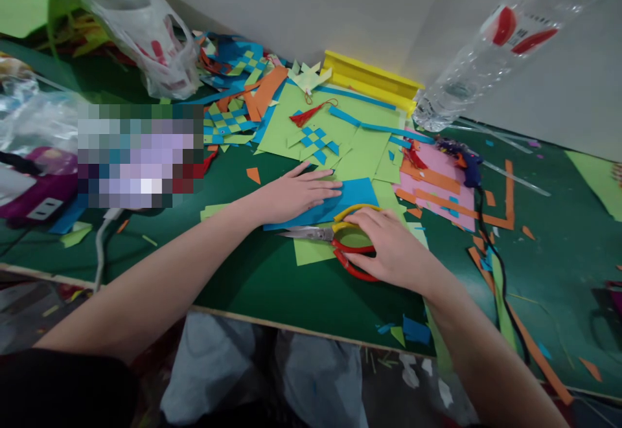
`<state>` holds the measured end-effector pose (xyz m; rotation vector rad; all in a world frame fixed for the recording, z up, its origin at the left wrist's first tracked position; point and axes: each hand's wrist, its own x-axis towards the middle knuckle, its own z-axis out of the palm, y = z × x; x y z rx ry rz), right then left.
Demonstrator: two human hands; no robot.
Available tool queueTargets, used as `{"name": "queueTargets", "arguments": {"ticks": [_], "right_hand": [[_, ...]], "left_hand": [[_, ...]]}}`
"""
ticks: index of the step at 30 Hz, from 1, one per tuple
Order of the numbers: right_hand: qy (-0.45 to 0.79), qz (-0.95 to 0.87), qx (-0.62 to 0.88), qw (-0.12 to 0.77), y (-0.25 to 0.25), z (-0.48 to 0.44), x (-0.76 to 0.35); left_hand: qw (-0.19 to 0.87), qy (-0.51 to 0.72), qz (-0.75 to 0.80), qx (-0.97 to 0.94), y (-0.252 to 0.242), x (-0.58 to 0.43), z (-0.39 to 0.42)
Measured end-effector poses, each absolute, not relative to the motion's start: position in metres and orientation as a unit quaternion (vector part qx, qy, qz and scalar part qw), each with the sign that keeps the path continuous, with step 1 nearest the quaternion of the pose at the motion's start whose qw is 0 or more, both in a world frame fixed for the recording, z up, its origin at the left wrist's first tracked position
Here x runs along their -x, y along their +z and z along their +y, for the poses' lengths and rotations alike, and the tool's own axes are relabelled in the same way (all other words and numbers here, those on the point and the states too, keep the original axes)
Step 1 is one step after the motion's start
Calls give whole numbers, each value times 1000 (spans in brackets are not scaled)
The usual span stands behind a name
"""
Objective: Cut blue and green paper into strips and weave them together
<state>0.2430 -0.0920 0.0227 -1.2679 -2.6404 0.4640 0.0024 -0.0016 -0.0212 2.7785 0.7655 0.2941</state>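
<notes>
My left hand (294, 191) lies flat with fingers stretched out on a blue paper sheet (352, 196) on the green table (272, 285). My right hand (389, 247) rests over the handles of a pair of scissors (335, 237) with yellow and red loops and closed blades pointing left. Its fingers curl down onto the handles. The scissors lie on a light green sheet (311, 251) beside the blue one.
Woven blue-and-green paper pieces (315, 140), orange strips (430, 198) on pink paper, a yellow tray (372, 78), a clear plastic bottle (481, 46), a plastic bag (140, 26) and a glue gun (464, 159) with black cord surround the work. Scraps litter the table edge.
</notes>
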Motion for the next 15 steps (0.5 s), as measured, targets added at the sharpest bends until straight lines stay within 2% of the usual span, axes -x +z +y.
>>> {"name": "queueTargets", "arguments": {"ticks": [15], "right_hand": [[152,-890,425,69,21,-97,-233]], "left_hand": [[115,113,254,-954,-24,-2,-1]]}}
